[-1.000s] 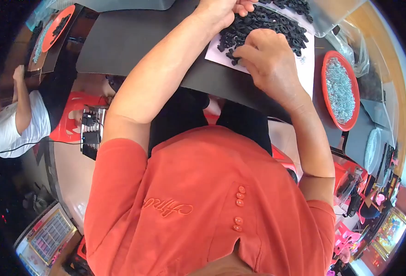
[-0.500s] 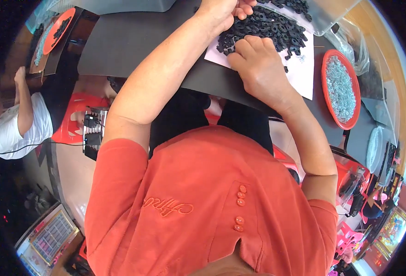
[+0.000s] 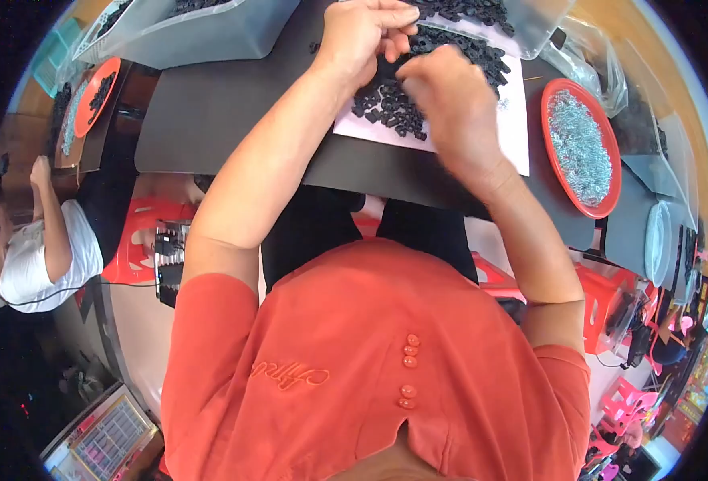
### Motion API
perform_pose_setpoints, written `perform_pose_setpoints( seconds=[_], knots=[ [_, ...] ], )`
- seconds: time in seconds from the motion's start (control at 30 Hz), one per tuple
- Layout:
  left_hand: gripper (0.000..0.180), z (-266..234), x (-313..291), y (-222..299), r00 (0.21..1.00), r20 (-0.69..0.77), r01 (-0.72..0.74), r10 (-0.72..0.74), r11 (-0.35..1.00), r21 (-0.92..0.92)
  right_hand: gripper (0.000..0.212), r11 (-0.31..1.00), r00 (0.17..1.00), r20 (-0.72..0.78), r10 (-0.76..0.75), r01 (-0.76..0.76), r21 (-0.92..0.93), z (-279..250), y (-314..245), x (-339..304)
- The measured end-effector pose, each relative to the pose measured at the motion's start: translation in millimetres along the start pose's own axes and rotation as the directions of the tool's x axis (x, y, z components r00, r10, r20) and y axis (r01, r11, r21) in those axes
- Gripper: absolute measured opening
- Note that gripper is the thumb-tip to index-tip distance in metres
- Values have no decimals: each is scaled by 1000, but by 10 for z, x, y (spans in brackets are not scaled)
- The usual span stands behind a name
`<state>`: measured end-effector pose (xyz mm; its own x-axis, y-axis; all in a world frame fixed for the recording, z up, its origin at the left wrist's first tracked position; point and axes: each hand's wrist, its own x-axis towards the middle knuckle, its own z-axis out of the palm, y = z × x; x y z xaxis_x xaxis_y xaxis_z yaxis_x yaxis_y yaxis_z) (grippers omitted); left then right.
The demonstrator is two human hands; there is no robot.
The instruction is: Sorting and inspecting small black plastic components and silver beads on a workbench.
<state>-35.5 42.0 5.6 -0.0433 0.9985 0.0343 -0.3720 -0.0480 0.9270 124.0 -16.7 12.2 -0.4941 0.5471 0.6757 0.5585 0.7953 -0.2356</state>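
1. Tabletop (image 3: 201,120), dark grey, bare to the left of the person's left forearm.
2. Clear plastic bin (image 3: 209,40) at upper left, black pieces inside; its wall rises beyond that bare stretch.
3. Second clear container (image 3: 538,28) at upper right, overlapping the far corner of the work area. Crumpled clear plastic bag (image 3: 610,76) just beside it.
4. Red plate (image 3: 605,211) near the table's right side, heaped with small silvery metal pieces (image 3: 580,148). Pale round tray (image 3: 656,240) farther right.
5. Co-worker in white top (image 3: 53,248) at far left, well apart; another red plate (image 3: 85,120) near that person, with dark pieces on it. Red stool (image 3: 133,252) nearby.
6. Black pieces (image 3: 394,112) spread over a white sheet (image 3: 516,128) at top centre; more lie beyond, toward the far edge. Both hands block part of the pile from view.
7. Left hand (image 3: 359,36): above the pile's left side, forearm slanting up from lower left. Thumb and forefinger meet at the tips; too small to tell whether a piece sits between. Other fingers curled.
8. Right hand (image 3: 458,104): over the pile, back upward, fingers bent toward the left hand, the two hands apart. Blurred; cannot tell whether its fingertips touch or grip anything.
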Motion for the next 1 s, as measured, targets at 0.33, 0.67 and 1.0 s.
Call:
perform_pose_setpoints(
  seconds=[0.33,0.67,1.0],
  knots=[
    [11,163,-152,-82,980,199,-44,30,997,67,16,704,883,45,468,-403,584,-43,568,294],
    [7,198,-185,-110,972,160,-224,174,892,393,15,865,955,44,292,-283,414,-114,566,302],
    [9,197,-198,-79,980,157,-165,119,932,322,15,474,795,133,592,-477,741,6,655,219]
  ],
)
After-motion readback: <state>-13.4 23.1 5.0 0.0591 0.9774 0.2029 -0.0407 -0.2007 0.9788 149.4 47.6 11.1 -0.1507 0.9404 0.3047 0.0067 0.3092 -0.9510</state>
